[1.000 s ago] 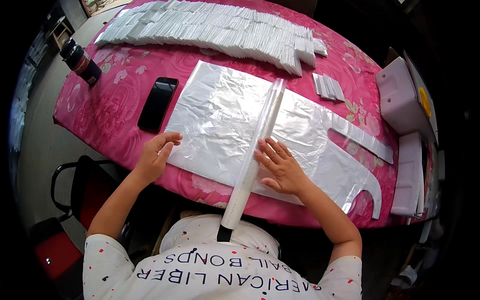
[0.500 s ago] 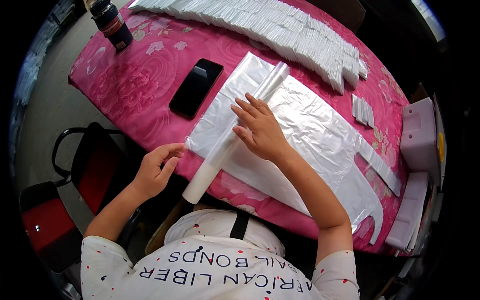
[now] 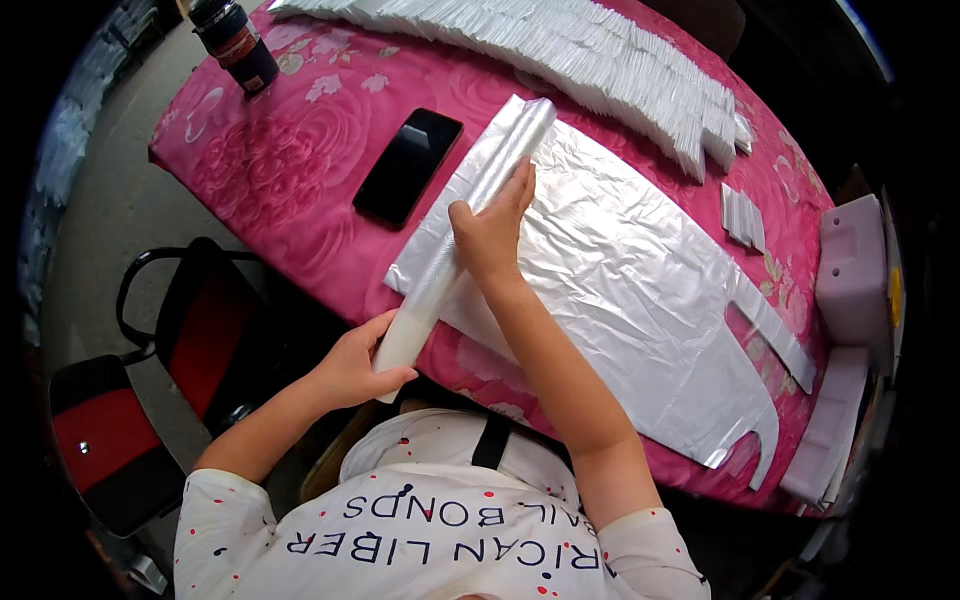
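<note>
A pale tube with clear plastic film round it lies slantwise over a stack of thin, shiny plastic carrier bags. Its near end pokes past the table edge, and there my left hand holds it, thumb on one side and fingers on the other. Farther up the tube is my right hand, its thumb on the left side and its fingers closed along the right. The bags lie flat, a little creased, with their cut handle loops toward the right side of the table.
Left of the bags lies a black phone. A dark bottle stands at the far left of the pink flowered tablecloth. Folded white packs line the far edge; a small pile and pale boxes are rightward. Red-black chairs stand left.
My left hand has come onto the tube's near end. My right hand has turned from lying flat across the tube to gripping it. The tube has shifted slightly left against the bags.
</note>
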### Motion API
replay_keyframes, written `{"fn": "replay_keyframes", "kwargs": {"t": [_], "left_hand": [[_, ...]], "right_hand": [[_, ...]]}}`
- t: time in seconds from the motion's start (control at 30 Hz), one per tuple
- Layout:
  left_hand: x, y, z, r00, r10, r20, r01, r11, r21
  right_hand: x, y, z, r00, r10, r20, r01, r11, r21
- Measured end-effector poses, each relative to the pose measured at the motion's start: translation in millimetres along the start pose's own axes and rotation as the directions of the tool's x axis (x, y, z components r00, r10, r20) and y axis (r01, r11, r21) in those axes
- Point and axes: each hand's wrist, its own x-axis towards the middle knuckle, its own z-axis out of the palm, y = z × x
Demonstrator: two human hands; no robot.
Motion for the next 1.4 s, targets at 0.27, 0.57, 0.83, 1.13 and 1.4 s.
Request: {"fn": "replay_keyframes", "kwargs": {"t": [0.27,0.57,0.83,1.13,1.4], "left_hand": [[-1,1,24,0.723,0.145,0.676,0.494,0.576,-0.651],[16,12,71,0.962,-0.183,0.204,0.194,0.980,-0.035],[2,-18,48,0.730,-0.336,0.596,0.488,0.866,-0.110],[2,-23,49,0.701,-0.330,0.632,0.539,0.826,-0.166],[2,-20,47,0.671,-0.326,0.666,0.570,0.801,-0.182]], "right_hand": [[-12,-22,-73,0.920,0.261,0.293,-0.380,0.408,0.830],[-63,5,-107,0.926,0.370,0.076,-0.331,0.698,0.635],[-15,55,-253,0.892,0.330,-0.308,-0.190,0.893,0.407],[-32,36,-264,0.895,0.397,0.205,-0.407,0.913,0.006],[-21,47,-271,0.944,0.306,0.124,-0.302,0.952,-0.049]]}}
